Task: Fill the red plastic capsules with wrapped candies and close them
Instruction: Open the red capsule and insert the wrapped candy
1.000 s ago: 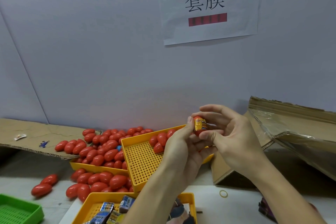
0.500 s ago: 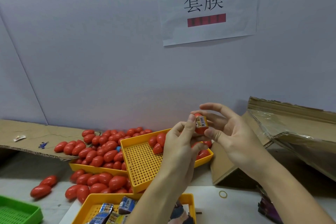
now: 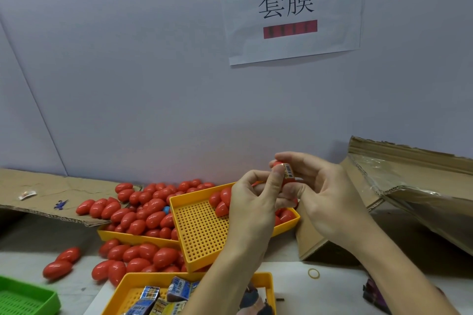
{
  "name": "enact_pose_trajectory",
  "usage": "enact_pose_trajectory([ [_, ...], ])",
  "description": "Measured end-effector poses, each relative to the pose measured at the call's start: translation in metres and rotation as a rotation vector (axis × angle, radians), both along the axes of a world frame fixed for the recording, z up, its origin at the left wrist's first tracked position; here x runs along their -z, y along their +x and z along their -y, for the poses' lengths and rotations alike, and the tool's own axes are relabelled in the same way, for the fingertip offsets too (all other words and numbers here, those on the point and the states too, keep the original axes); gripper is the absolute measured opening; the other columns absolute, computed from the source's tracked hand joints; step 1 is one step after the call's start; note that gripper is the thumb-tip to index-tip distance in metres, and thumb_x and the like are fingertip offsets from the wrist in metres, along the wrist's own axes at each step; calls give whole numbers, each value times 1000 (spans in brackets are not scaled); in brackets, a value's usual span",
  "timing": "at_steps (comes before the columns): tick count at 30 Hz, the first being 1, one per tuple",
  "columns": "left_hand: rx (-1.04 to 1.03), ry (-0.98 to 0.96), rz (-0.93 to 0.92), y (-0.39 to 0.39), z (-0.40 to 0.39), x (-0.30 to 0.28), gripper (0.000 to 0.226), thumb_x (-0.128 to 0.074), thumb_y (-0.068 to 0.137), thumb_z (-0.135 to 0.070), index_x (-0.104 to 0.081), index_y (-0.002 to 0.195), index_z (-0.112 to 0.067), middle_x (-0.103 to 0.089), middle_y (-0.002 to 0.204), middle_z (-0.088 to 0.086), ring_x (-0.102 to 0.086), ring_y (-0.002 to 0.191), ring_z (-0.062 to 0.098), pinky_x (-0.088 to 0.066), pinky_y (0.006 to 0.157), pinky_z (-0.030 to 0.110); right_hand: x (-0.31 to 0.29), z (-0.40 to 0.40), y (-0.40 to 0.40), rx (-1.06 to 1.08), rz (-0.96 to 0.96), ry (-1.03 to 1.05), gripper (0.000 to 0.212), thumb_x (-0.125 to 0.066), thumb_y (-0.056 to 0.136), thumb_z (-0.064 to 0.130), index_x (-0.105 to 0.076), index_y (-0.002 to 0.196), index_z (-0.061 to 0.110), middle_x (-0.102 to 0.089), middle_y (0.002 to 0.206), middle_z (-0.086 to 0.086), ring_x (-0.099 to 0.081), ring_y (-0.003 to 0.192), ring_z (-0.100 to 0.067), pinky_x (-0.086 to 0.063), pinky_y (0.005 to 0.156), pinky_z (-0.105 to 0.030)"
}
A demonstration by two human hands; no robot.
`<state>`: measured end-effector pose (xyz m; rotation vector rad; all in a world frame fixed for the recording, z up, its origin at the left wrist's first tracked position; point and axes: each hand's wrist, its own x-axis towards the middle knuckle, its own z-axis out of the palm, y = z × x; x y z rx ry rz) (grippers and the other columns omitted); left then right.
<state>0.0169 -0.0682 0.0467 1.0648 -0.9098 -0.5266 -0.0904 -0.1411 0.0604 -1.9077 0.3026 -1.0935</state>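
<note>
Above the trays, mid-air: both hands on one capsule.
Trays: three yellow (image 3: 197, 238), one green (image 3: 28, 300).
Hands: left hand (image 3: 252, 208) and right hand (image 3: 325, 199) pinch red capsule (image 3: 279, 165).
Candy: one wrapped candy (image 3: 288, 174) at capsule's mouth.

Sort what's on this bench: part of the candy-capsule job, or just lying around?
Job: capsule with a candy in it, held by left hand and right hand; capsule pile; candy tray.
Lying about: green tray; rubber band; cardboard box; wall sign.
</note>
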Motion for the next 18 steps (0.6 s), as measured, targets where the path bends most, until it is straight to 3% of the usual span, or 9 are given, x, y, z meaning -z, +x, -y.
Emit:
enact_pose_trajectory([
  [5,-7,25,-45,-2,0,-2,47,-62,80,-47,-65,102,-5,-76,88,9,-75,83,26,-63,70,32,3,0,1,-13,28,55,47,-64,87,0,-60,125,28,-70,112,12,-66,103,-2,-56,75,-18],
  [10,188,33,-238,-5,-3,-7,37,-61,89,-37,-73,98,-3,-74,100,19,-73,97,27,-61,72,28,1,2,0,-42,43,66,50,-65,86,-2,-60,124,29,-70,115,12,-66,107,-6,-58,81,-24],
  [14,219,-5,-178,-1,-4,-6,44,-59,87,-36,-69,106,3,-73,104,19,-71,103,28,-60,78,27,2,2,1,-48,50,81,48,-63,87,-2,-60,126,26,-70,115,11,-66,107,-3,-56,80,-21],
  [18,190,-3,-104,0,-3,-4,41,-59,85,-38,-71,103,-3,-74,104,15,-71,103,28,-60,81,28,4,3,1,-26,43,75,47,-62,88,2,-59,127,28,-71,113,14,-65,107,-2,-57,80,-20],
])
